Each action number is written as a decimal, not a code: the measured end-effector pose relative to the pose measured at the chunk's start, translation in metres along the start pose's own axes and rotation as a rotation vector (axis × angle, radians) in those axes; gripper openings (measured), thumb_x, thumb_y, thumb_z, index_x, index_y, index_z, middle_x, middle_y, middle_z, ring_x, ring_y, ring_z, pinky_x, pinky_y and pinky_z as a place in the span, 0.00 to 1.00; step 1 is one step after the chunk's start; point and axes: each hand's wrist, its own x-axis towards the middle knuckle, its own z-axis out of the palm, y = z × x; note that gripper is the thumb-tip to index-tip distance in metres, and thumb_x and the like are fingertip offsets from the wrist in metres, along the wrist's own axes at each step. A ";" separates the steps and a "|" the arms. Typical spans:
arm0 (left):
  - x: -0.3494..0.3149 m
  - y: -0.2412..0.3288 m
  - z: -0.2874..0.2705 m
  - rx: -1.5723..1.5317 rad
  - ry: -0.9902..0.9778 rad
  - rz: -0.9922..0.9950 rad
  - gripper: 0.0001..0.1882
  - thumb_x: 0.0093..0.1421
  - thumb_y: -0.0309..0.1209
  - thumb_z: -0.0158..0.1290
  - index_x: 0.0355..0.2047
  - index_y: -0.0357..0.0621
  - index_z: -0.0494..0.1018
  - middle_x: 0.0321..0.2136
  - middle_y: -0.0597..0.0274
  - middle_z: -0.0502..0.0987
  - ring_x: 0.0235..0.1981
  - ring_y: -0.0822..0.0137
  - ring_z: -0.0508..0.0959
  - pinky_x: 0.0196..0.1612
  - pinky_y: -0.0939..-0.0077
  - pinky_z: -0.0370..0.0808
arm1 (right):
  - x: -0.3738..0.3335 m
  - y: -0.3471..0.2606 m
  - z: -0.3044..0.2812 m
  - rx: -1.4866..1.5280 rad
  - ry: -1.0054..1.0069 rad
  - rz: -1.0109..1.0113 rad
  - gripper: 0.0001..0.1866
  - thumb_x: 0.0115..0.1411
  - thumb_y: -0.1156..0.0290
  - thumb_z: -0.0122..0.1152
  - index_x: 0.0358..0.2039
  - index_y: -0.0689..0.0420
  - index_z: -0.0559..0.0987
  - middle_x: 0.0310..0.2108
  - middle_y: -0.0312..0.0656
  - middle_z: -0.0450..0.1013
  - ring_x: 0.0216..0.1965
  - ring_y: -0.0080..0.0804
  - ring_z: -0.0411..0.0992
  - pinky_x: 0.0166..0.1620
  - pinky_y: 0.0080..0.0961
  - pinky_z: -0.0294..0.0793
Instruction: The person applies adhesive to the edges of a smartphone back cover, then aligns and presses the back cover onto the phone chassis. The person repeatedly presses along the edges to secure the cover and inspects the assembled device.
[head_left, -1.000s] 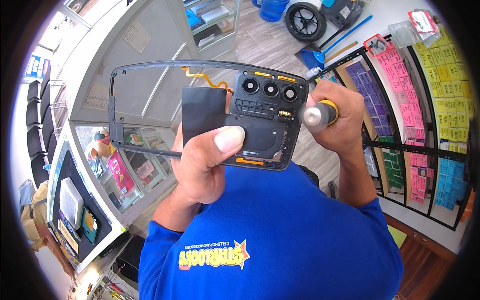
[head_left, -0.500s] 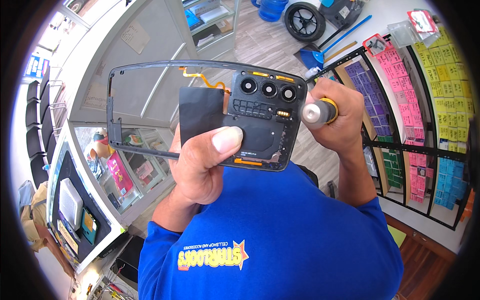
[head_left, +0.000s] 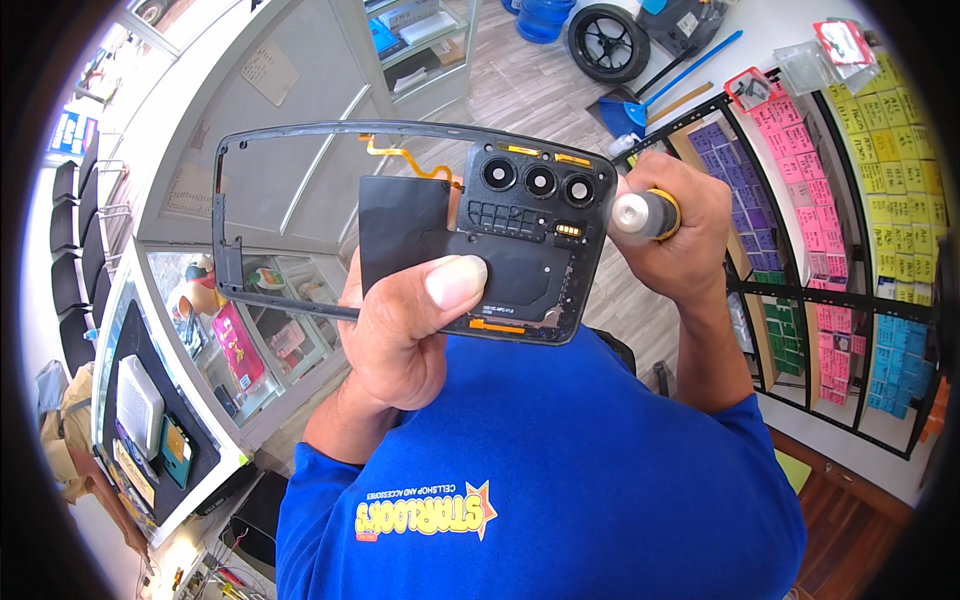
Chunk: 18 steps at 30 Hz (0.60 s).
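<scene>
Showing three lens rings (head_left: 541,181), the phone frame (head_left: 512,272) is clamped by the fingers of the left hand (head_left: 400,340), near the shirt (head_left: 560,450). Beside it, a tool (head_left: 648,216) is gripped in the curled fingers of the right hand (head_left: 695,225).

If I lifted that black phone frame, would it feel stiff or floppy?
The black phone frame would probably feel light, being largely open at one end. That end might flex, with only a thin rim around it. Its wavy orange ribbon cable looks floppy.
</scene>
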 end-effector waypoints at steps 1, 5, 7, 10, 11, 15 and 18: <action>0.000 0.000 0.000 0.001 -0.001 0.004 0.19 0.59 0.30 0.54 0.47 0.29 0.76 0.40 0.55 0.82 0.39 0.66 0.81 0.46 0.72 0.77 | 0.001 -0.001 -0.001 -0.006 -0.001 0.002 0.12 0.52 0.73 0.75 0.26 0.57 0.76 0.20 0.40 0.72 0.19 0.33 0.71 0.24 0.27 0.68; 0.000 0.001 0.000 0.032 -0.014 0.026 0.18 0.59 0.30 0.54 0.46 0.29 0.77 0.39 0.54 0.82 0.38 0.65 0.82 0.46 0.72 0.77 | 0.000 -0.001 -0.003 -0.017 -0.022 -0.010 0.12 0.52 0.73 0.75 0.26 0.57 0.76 0.20 0.40 0.72 0.19 0.33 0.71 0.24 0.26 0.68; 0.001 0.001 0.000 0.035 -0.025 0.036 0.18 0.60 0.30 0.53 0.45 0.29 0.78 0.39 0.55 0.82 0.38 0.66 0.82 0.45 0.72 0.77 | 0.000 -0.001 -0.001 -0.016 0.003 -0.010 0.12 0.52 0.73 0.75 0.26 0.57 0.76 0.20 0.40 0.71 0.19 0.33 0.71 0.23 0.26 0.68; -0.001 0.000 0.005 -0.008 0.020 0.040 0.17 0.60 0.30 0.53 0.43 0.28 0.79 0.38 0.55 0.83 0.38 0.66 0.82 0.45 0.72 0.77 | 0.000 -0.002 -0.001 -0.014 0.000 -0.001 0.12 0.53 0.73 0.75 0.26 0.57 0.76 0.19 0.40 0.71 0.18 0.32 0.70 0.23 0.26 0.67; -0.001 0.000 0.005 -0.007 0.025 0.043 0.16 0.60 0.30 0.53 0.42 0.28 0.80 0.38 0.55 0.83 0.38 0.66 0.82 0.45 0.72 0.77 | 0.000 -0.002 -0.001 -0.014 -0.008 0.004 0.12 0.53 0.73 0.74 0.25 0.57 0.76 0.19 0.40 0.71 0.18 0.32 0.70 0.23 0.26 0.67; -0.002 0.001 0.002 0.028 -0.007 0.037 0.16 0.61 0.30 0.53 0.41 0.28 0.80 0.38 0.55 0.83 0.38 0.65 0.82 0.45 0.72 0.77 | 0.000 -0.004 -0.002 -0.026 -0.016 0.001 0.12 0.54 0.73 0.74 0.25 0.57 0.76 0.19 0.39 0.70 0.18 0.32 0.70 0.23 0.26 0.67; -0.003 0.000 0.000 0.066 0.004 0.062 0.16 0.61 0.30 0.53 0.42 0.28 0.80 0.38 0.55 0.83 0.38 0.65 0.82 0.45 0.72 0.77 | 0.001 -0.004 -0.001 -0.034 0.009 -0.013 0.12 0.55 0.73 0.74 0.25 0.57 0.76 0.19 0.39 0.70 0.18 0.32 0.69 0.23 0.26 0.66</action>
